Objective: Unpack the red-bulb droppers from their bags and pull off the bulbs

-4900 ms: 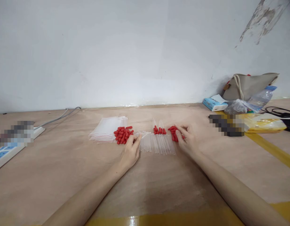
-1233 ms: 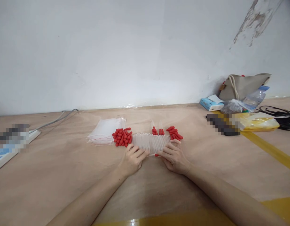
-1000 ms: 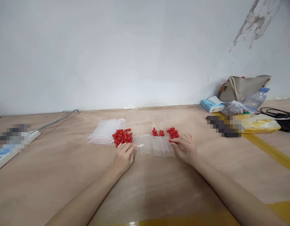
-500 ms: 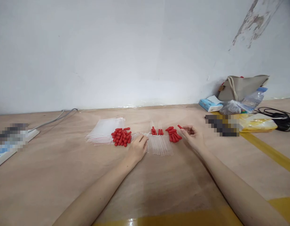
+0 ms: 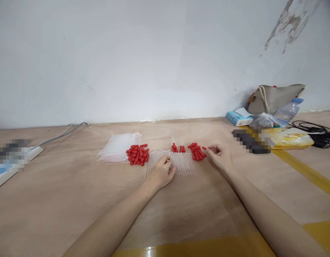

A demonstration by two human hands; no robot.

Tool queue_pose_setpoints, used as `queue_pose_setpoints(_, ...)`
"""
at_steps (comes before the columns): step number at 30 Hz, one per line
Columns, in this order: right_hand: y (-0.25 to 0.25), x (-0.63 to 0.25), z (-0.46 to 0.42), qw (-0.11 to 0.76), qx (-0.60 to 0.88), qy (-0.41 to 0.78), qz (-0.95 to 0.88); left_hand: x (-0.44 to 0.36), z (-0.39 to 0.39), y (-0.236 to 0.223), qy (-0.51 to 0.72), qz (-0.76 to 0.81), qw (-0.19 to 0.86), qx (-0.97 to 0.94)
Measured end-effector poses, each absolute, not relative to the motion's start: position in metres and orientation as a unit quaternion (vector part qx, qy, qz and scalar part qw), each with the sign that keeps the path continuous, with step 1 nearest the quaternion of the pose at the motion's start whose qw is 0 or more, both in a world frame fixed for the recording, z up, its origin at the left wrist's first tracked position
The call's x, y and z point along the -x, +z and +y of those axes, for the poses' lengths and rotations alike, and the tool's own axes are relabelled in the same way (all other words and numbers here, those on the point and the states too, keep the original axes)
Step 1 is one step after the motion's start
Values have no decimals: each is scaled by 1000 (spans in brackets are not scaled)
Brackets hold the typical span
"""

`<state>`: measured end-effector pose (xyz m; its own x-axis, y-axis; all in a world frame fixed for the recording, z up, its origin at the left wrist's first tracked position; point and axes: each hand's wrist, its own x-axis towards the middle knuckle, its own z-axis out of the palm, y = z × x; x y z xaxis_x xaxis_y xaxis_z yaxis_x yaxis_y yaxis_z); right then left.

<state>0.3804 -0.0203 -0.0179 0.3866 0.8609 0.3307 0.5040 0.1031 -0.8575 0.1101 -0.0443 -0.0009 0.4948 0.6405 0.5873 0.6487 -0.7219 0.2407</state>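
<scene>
My right hand pinches a red rubber dropper bulb between thumb and fingertips, just right of a small pile of similar bulbs. My left hand rests over a row of clear thin dropper tubes laid side by side; its thumb and fingers are apart, touching the tubes. Behind the row lie a few tubes fitted with red bulbs. A larger heap of red bulbs sits left of the row.
A stack of clear plastic bags lies left of the heap. At the right are a blue tissue pack, a grey bag, a plastic bottle, a yellow pack and black cables. A power strip is at far left.
My left hand has shifted slightly right and nearer along the tubes, and its thumb has spread from the fingers. The bulb in my right hand has come down a little.
</scene>
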Motion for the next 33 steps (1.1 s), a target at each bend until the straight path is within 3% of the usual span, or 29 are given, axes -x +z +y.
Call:
queue_pose_setpoints(13,-29,-382,0,473,676,177,-537,-84,-55,3,-356,-316,84,875)
queue_pose_setpoints(26,-27,-387,5,426,704,120,-555,-64,-57,3,-377,-332,34,864)
queue_pose_setpoints(33,7,-371,15,362,734,55,-573,-63,-57,4,-373,-339,34,863)
